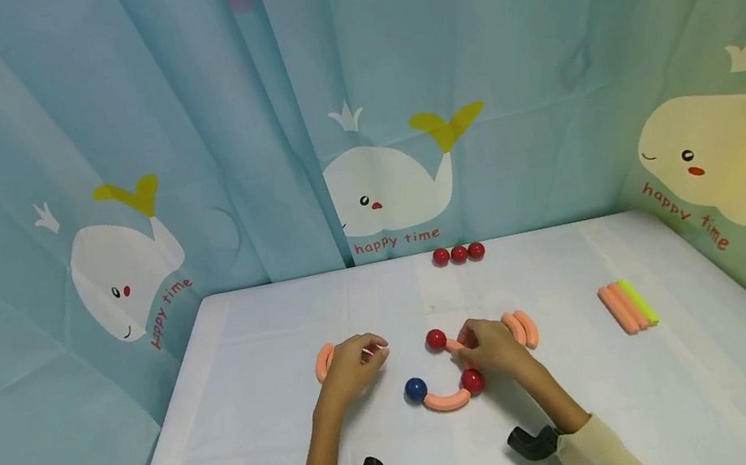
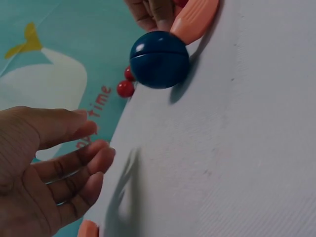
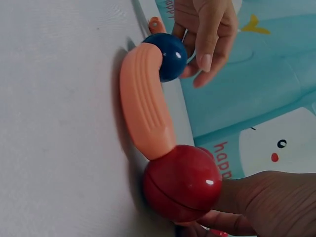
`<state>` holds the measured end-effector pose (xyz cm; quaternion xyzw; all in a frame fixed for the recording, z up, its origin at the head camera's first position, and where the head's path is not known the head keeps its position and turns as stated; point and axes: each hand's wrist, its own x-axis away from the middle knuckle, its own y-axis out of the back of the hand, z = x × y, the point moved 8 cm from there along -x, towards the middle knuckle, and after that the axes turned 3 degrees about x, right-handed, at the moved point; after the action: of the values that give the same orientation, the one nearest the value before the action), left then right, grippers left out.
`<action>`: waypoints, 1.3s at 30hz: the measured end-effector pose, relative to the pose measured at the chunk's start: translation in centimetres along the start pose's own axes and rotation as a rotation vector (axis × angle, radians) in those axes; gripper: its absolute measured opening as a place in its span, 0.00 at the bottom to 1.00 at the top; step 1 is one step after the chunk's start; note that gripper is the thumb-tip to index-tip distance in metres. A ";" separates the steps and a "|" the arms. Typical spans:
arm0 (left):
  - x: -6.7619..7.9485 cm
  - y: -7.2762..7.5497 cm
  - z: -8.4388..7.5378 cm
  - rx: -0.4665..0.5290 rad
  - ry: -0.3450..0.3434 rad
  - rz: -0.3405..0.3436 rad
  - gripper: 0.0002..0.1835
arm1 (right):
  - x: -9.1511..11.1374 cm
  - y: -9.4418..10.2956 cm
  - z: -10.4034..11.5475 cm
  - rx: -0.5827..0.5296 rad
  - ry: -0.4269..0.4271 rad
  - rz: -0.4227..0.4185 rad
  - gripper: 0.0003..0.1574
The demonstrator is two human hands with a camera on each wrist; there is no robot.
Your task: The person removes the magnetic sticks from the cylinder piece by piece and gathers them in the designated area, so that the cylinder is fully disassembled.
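My right hand [image 1: 491,344] pinches a curved orange rod [image 1: 453,346], its far end at a red ball [image 1: 435,340]. Just below that hand sits a second red ball [image 1: 472,380], joined by another curved orange rod [image 1: 447,401] to a blue ball [image 1: 416,390]. In the right wrist view this ribbed curved rod [image 3: 145,101] runs between the red ball [image 3: 182,183] and the blue ball [image 3: 172,57]. My left hand [image 1: 356,363] holds nothing, its fingers loosely bent to the left of the assembly. Partly hidden behind it lie curved orange rods [image 1: 324,362].
Two curved orange rods [image 1: 521,329] lie right of my right hand. Farther right are straight orange rods [image 1: 621,308] beside a yellow-green rod [image 1: 639,301]. Three red balls [image 1: 459,254] line the back edge of the white table [image 1: 241,419], before a blue whale-print curtain [image 1: 236,124].
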<state>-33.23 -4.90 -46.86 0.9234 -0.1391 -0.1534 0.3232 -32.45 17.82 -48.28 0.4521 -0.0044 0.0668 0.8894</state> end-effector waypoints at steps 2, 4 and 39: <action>0.0 -0.7 -0.1 0.008 -0.003 0.037 0.10 | 0.0 -0.1 0.0 0.006 -0.001 0.000 0.08; 0.0 -1.2 -0.2 0.009 -0.008 0.063 0.10 | -0.1 -0.3 0.1 0.010 0.002 -0.001 0.08; 0.1 -5.1 -2.5 -0.003 0.004 -0.010 0.15 | -0.1 -1.6 2.0 -0.017 0.308 0.035 0.06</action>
<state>-31.40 0.30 -48.29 0.9238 -0.1338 -0.1535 0.3243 -32.21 15.22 -48.37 0.4290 0.1236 0.1509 0.8820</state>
